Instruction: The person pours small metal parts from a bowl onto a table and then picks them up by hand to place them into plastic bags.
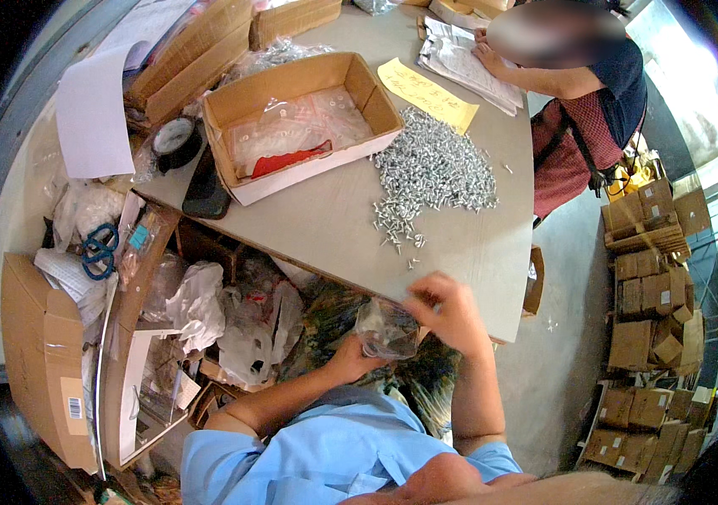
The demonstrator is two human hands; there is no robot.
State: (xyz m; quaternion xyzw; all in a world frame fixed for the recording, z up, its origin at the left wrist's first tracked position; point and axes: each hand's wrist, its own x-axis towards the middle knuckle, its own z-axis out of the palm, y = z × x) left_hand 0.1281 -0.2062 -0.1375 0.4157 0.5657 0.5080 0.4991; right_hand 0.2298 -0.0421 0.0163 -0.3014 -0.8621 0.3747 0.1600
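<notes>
Now left hand (354, 358) grips bag (386, 329); right hand (451, 313) half-curled, hold unclear; sachets (291, 136) in carton (317, 171).

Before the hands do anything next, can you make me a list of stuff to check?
1. Left hand holding the clear plastic item: ok.
2. Right hand empty: cannot tell; its fingers are curled.
3. Small metal pieces all together: not ok; most are in a pile on the table, but a few lie apart.
4. Other person's hand away from the pile: ok; it is at the papers.
5. Open cardboard box upright: ok.
</notes>
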